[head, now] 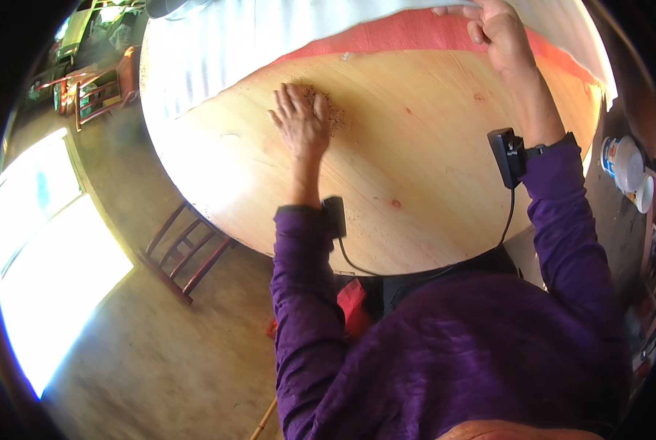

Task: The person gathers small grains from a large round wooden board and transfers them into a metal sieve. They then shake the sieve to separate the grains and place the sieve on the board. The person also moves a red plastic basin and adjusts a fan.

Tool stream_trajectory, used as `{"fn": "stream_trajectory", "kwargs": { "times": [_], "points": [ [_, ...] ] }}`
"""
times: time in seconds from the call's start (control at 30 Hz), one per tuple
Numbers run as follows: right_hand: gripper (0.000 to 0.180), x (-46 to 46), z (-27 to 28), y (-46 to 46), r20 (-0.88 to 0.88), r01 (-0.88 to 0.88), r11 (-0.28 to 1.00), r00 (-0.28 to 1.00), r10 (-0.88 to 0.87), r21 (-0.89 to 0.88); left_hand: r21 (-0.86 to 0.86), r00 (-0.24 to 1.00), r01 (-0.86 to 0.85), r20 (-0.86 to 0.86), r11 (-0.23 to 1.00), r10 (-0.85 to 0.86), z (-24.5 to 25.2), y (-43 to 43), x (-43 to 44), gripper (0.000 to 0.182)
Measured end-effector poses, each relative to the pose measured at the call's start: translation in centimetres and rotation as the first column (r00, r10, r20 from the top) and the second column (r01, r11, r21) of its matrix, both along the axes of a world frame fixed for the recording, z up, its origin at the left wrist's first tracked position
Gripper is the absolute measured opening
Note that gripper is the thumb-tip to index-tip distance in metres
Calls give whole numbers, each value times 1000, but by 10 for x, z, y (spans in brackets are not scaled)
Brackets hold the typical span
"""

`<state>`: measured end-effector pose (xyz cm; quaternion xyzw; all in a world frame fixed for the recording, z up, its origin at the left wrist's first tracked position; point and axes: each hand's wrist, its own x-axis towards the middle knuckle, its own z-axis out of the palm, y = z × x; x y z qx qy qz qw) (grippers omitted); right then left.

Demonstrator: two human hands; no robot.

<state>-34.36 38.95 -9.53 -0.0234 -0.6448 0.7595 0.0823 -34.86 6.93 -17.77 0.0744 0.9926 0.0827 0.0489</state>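
Note:
A round wooden table (416, 165) lies before me. My left hand (301, 118) rests palm down on it, fingers a little apart, beside and partly over a small scatter of dark crumbs (336, 118). Past the bare wood, a red sheet (394, 34) and a whitish sheet (240, 44) cover the table's far part. My right hand (498, 33) is over the red and whitish sheets at the top edge, fingers partly bent; whether it touches or pinches the sheet I cannot tell. Each wrist carries a black box with a cable.
A wooden chair (182, 253) stands at the table's lower left, and another (105, 88) farther off at the upper left. Plastic tubs (628, 163) are on the right, beyond the table's edge. A dark metal vessel (165, 6) shows at the top left. Strong glare covers the table's left side.

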Motion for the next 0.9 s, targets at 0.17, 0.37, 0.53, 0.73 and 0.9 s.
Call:
{"fn": "stream_trajectory", "kwargs": {
  "times": [0.17,0.37,0.53,0.73,0.9],
  "points": [
    [47,-2,14,-3,37,1,997,999,-4,77,21,997,49,-66,999,-48,-12,14,-31,65],
    [51,-4,13,-8,20,27,999,999,-28,19,559,996,66,-81,827,-25,1,61,-39,50],
    [53,-4,3,-2,51,-12,1000,999,12,2,820,882,-471,444,-324,-159,16,79,-61,29],
    [54,1,2,2,146,-102,994,983,107,-46,835,877,-481,465,-267,-125,50,91,-93,37],
    [55,-2,-12,-16,171,152,963,978,-115,-222,879,873,-382,242,-287,-423,82,75,-119,31]
  ]
}}
